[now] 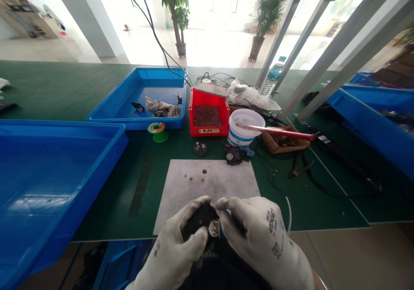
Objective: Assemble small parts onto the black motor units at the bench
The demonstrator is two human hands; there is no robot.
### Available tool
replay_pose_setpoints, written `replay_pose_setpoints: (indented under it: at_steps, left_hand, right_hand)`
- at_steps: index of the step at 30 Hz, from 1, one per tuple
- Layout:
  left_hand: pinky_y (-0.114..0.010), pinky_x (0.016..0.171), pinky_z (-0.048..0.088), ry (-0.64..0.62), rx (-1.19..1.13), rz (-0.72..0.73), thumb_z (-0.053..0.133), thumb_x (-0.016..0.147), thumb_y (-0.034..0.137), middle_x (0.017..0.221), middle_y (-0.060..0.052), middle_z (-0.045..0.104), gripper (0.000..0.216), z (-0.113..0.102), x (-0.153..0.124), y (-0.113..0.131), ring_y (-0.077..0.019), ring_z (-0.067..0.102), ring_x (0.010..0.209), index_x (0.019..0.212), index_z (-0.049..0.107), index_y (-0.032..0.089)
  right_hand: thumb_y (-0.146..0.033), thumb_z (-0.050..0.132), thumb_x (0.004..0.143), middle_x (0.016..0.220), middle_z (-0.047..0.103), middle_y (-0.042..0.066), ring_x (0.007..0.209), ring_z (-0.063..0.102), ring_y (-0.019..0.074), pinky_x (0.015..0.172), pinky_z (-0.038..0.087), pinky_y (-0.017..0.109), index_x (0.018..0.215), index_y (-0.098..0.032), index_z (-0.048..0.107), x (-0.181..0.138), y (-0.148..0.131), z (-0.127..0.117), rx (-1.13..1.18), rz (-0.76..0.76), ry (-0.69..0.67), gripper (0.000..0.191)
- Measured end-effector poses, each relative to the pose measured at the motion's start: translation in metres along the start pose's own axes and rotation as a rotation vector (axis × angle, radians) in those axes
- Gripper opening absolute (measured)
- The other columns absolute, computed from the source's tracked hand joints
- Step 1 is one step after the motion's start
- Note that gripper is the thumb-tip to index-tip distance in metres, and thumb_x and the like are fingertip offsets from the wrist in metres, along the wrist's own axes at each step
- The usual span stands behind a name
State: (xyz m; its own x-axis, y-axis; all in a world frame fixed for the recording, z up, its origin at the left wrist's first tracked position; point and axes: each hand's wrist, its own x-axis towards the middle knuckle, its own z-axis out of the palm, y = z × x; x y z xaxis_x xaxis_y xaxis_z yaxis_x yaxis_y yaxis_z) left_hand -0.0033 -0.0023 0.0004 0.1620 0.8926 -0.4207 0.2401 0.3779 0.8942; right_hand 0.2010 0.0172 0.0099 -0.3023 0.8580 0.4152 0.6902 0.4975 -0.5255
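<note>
— What can't you make out down at the hands?

— Most of the black part (201, 222). The left hand (176, 249) and the right hand (258, 238) are both closed around it, at the near edge of the grey mat (210, 182), so only a dark curved top and a small pale round piece show between the fingers. The wrists are cut off by the bottom of the frame.

— Materials?

— Both hands wear white knitted gloves; the part looks like hard matt plastic. The mat is flat, scuffed and dull, with a few tiny rings and a dark dot lying on it. Under it lies a green bench cover (97, 91).

— Any writing?

— The right glove has "EDGE" printed on its back. The red bin (208, 113), full of small brownish bits, carries a label on its front, too small to read.

— What else is around?

— A white tub (245, 128) with a blue band, a red-handled tool (280, 131) lying across its rim. Two small black assemblies (233, 155) beyond the mat, a green spool (158, 130), and blue plastic trays (58, 182); the farther one holds crumpled grey material I can't identify. The windows behind are washed out by glare.
</note>
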Motion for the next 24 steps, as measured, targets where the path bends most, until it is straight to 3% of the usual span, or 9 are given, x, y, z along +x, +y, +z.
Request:
replay_pose_setpoints:
  at_steps: [6,11,13,16,18,20,22,24]
  left_hand:
    - [-0.035,0.113,0.057,0.006,-0.019,-0.023,0.069,0.082,0.048,0.143,-0.012,0.07,0.067,0.001,0.0,0.002,-0.0305,0.065,0.134,0.141,0.065,0.016]
    - [-0.038,0.12,0.051,0.022,-0.039,0.009,0.069,0.088,0.046,0.147,-0.009,0.069,0.06,-0.001,0.002,-0.002,-0.0304,0.061,0.139,0.142,0.065,0.021]
    - [-0.039,0.121,0.05,0.034,-0.067,0.027,0.069,0.088,0.047,0.146,-0.01,0.069,0.06,-0.001,0.003,-0.002,-0.0311,0.061,0.14,0.142,0.064,0.021]
    - [-0.042,0.122,0.05,0.004,-0.09,0.009,0.071,0.088,0.047,0.148,-0.011,0.067,0.061,0.001,0.005,0.0,-0.0329,0.061,0.139,0.142,0.064,0.02]
    - [-0.042,0.121,0.051,-0.021,-0.082,0.017,0.071,0.088,0.046,0.15,-0.01,0.065,0.059,0.006,0.007,0.001,-0.0327,0.06,0.14,0.141,0.065,0.021]
    - [-0.04,0.123,0.048,-0.038,-0.058,0.065,0.071,0.089,0.045,0.151,-0.009,0.065,0.055,0.013,0.01,0.002,-0.0314,0.057,0.143,0.139,0.067,0.023]
    - [-0.039,0.128,0.042,-0.075,-0.015,0.123,0.069,0.091,0.049,0.156,-0.008,0.061,0.057,0.022,0.014,0.003,-0.03,0.052,0.15,0.143,0.066,0.025]
    - [-0.043,0.128,0.043,-0.116,0.047,0.118,0.064,0.093,0.058,0.16,-0.007,0.058,0.067,0.03,0.017,0.004,-0.0316,0.053,0.149,0.153,0.056,0.029]
  right_hand:
    - [-0.025,0.059,0.099,0.073,0.077,-0.004,0.062,0.075,0.0132,0.062,0.047,0.028,0.093,-0.023,0.071,0.002,-0.002,-0.002,0.008,0.003,-0.015,0.014]
    - [-0.028,0.06,0.1,0.074,0.077,0.0,0.064,0.074,0.0152,0.064,0.05,0.027,0.094,-0.022,0.073,0.002,0.001,-0.002,0.055,0.051,-0.009,0.015]
    - [-0.04,0.074,0.091,0.074,0.075,0.0,0.061,0.07,0.0147,0.061,0.05,0.026,0.103,-0.022,0.073,0.001,0.006,-0.002,0.201,0.192,-0.034,0.021]
    - [-0.045,0.092,0.065,0.078,0.071,-0.002,0.061,0.062,0.0137,0.054,0.048,0.023,0.115,-0.022,0.069,-0.003,0.02,-0.001,0.523,0.535,-0.19,0.06]
    - [-0.035,0.09,0.066,0.087,0.072,-0.001,0.07,0.063,0.0144,0.06,0.051,0.023,0.117,-0.023,0.066,-0.006,0.027,-0.002,0.732,0.709,-0.321,0.058]
    - [-0.029,0.083,0.074,0.1,0.072,0.001,0.084,0.066,0.0161,0.071,0.055,0.025,0.12,-0.023,0.065,-0.009,0.028,-0.005,0.966,0.791,-0.425,0.049]
    - [-0.03,0.082,0.077,0.101,0.071,0.003,0.09,0.064,0.0164,0.076,0.055,0.026,0.115,-0.019,0.066,-0.01,0.025,-0.013,1.167,0.846,-0.453,0.043]
    - [-0.034,0.086,0.073,0.089,0.065,0.001,0.078,0.058,0.0116,0.067,0.048,0.021,0.101,-0.015,0.066,-0.011,0.024,-0.025,1.23,0.91,-0.391,0.039]
